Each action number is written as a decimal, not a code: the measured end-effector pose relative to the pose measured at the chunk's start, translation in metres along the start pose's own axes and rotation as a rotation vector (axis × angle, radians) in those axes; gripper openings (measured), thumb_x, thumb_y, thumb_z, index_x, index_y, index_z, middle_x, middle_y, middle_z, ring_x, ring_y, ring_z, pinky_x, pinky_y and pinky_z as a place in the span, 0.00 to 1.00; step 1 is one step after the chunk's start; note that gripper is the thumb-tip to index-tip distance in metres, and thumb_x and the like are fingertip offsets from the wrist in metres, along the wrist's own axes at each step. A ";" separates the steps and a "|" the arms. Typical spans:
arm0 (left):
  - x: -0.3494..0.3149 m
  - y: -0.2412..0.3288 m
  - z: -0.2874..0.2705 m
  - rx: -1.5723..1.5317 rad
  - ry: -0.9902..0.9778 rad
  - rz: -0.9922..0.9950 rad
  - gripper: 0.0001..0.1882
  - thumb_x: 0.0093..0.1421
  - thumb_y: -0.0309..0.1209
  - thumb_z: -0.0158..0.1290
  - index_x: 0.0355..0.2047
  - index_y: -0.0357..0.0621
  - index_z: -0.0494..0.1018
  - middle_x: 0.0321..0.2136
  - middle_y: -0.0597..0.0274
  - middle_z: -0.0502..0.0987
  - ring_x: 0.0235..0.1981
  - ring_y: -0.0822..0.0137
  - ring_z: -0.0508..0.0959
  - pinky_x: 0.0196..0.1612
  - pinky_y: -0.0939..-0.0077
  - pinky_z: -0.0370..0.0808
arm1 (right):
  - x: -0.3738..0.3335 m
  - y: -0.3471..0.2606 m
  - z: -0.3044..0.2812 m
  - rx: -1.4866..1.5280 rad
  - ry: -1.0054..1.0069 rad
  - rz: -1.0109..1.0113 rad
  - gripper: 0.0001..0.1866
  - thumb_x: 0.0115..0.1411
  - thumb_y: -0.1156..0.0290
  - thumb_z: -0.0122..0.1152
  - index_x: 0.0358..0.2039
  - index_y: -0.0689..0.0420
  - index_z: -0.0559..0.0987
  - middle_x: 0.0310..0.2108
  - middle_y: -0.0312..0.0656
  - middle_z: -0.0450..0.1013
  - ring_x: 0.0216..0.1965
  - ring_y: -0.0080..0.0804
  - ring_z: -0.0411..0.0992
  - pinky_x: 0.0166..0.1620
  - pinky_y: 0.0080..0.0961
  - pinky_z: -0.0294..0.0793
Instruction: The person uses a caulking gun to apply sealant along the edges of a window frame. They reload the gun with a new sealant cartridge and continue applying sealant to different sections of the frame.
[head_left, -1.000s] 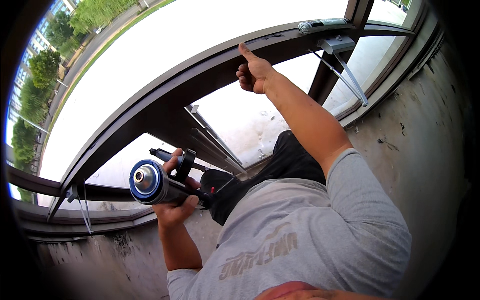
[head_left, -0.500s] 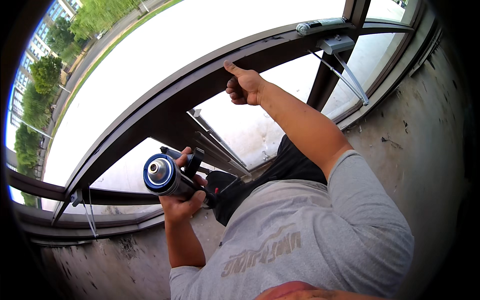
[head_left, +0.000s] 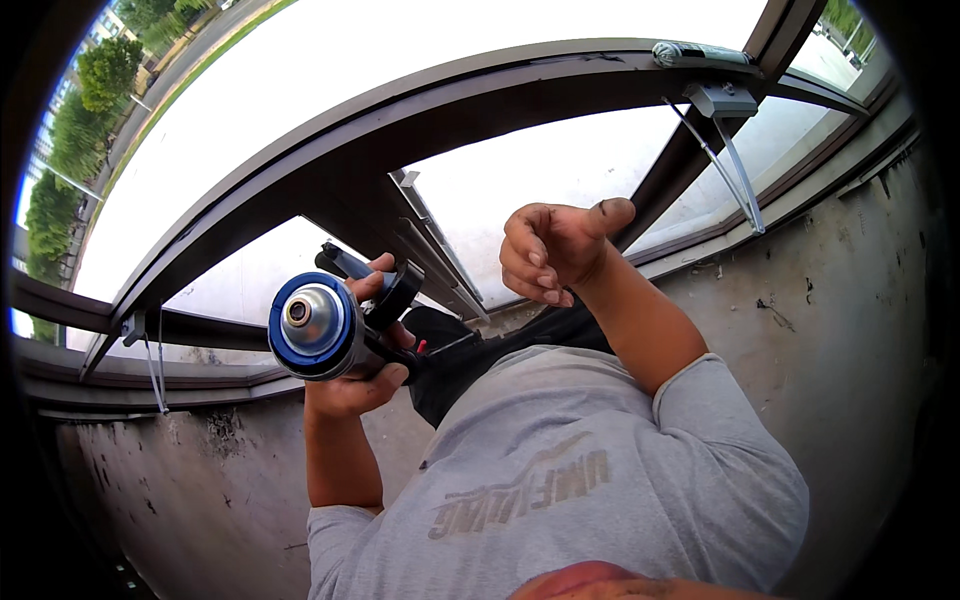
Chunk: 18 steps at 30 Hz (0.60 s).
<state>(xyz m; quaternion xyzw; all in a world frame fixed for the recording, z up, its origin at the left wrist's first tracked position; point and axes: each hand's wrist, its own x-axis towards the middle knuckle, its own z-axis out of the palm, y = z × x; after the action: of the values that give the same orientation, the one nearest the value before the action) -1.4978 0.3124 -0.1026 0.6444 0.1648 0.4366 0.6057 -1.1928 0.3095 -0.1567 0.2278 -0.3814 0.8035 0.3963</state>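
My left hand [head_left: 345, 395] is wrapped round the black barrel and handle of a caulking gun [head_left: 312, 325]. Its blue-ringed front end, with a bare silver cone, points up toward me. My right hand [head_left: 560, 245] is raised in front of my chest, palm partly turned in. The fingers are loosely bent, the thumb stands away from them, and nothing is held. A dark smear shows on the thumb. Beyond it, a foil sausage pack of sealant [head_left: 702, 55] lies on the dark window frame [head_left: 470, 95] at upper right.
Metal window stays hang from the frame, a bracket [head_left: 725, 100] at right and another [head_left: 133, 328] at left. Large glass panes surround the frame. A stained grey wall [head_left: 800, 330] runs along the right side. Trees [head_left: 75, 150] and a road are outside.
My right hand has drawn back from the window frame toward my body, its fingers loosening. My left hand still grips the caulking gun. The view has shifted slightly.
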 end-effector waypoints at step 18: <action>0.006 -0.001 -0.008 0.166 -0.132 0.139 0.32 0.44 0.30 0.68 0.51 0.37 0.74 0.43 0.58 0.79 0.44 0.64 0.79 0.51 0.69 0.75 | -0.017 0.013 -0.028 -0.623 1.040 0.017 0.08 0.65 0.73 0.63 0.28 0.56 0.75 0.30 0.44 0.79 0.29 0.33 0.80 0.32 0.27 0.80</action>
<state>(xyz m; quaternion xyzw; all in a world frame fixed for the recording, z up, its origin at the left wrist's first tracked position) -1.4998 0.3222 -0.1023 0.7295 0.1149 0.4190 0.5282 -1.1954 0.3186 -0.1913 -0.3246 -0.3569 0.6630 0.5724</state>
